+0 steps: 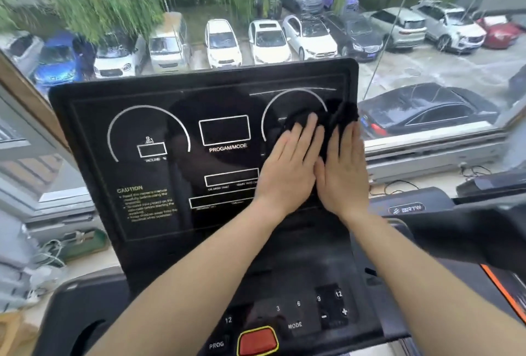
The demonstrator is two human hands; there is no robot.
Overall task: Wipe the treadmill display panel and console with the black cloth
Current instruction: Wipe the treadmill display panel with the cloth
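The display panel (182,139) stands tilted back in front of a window (427,76), its glossy black face printed with two white arcs, several white boxes and the words PROGAM/MODE. All else is placed from this panel.

On its right part, over the right-hand arc, lies the black cloth (337,115) — bunched, with its upper edge showing above the fingertips and reaching the panel's right edge. Both hands press it flat against the panel. The left hand (287,168) lies open with fingers straight and close together, palm down on the cloth's left part. The right hand (343,170) lies just beside it, also flat and spread, its outer edge at the panel's right border. The thumbs meet or nearly meet between the two hands; neither hand curls around the cloth. Both forearms come up bare from the bottom of the view.

At the panel's lower left is a yellow CAUTION text (148,203), blurred past reading. Below the panel is the console (287,279), dark, with number keys, MODE and PROG marks, plus and minus keys, and a red button (257,341) ringed in yellow at its near edge.

Beyond the panel, through the window, are parked cars (222,42) and hanging green branches — all softly blurred.
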